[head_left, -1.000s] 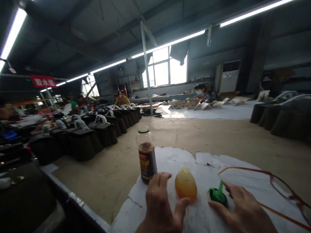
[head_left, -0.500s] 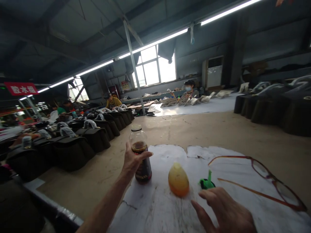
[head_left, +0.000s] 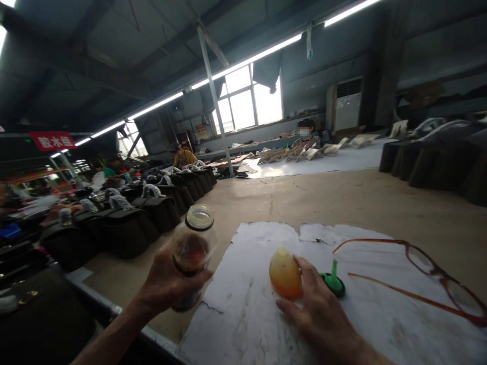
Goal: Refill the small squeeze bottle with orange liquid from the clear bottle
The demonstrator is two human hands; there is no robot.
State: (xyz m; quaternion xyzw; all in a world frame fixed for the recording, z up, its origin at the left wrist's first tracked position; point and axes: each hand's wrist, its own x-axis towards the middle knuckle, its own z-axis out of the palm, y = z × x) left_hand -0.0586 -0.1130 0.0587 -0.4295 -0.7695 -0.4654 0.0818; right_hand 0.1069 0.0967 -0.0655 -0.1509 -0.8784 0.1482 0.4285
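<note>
- Gripping the clear bottle (head_left: 192, 258) with the left fingers (head_left: 196, 284), with the thumb laid across the near face and the others wrapped behind, mostly out of sight.
- Holding the bottle slightly tilted, with the uncapped mouth above the left fingers and dark liquid inside; cannot tell whether raised clear of the counter (head_left: 323, 203).
- Holding the right fingers (head_left: 310, 276) parted at the amber squeeze bottle (head_left: 285, 276), with the index at its right side and the thumb by its near lower edge; cannot tell whether touching with the thumb.
- Locate the squeeze bottle upright between the two sets of fingers, just left of the right index, on the torn white sheet (head_left: 239, 304).
- Locate the green nozzle cap (head_left: 335, 281) just beyond and right of the right fingers, with the spout pointing up.
- Locate the glasses (head_left: 443, 281) farther right of the right fingers, with both temples unfolded toward the nozzle cap.
- Note the obstruction: covering part of the bottle's label with the left thumb.
- Find the dark bags (head_left: 125, 228) in rows beyond and left of the left fingers, and more bags (head_left: 437, 167) far beyond the right fingers.
- See one person in stripes (head_left: 314, 141) far beyond the right fingers.
</note>
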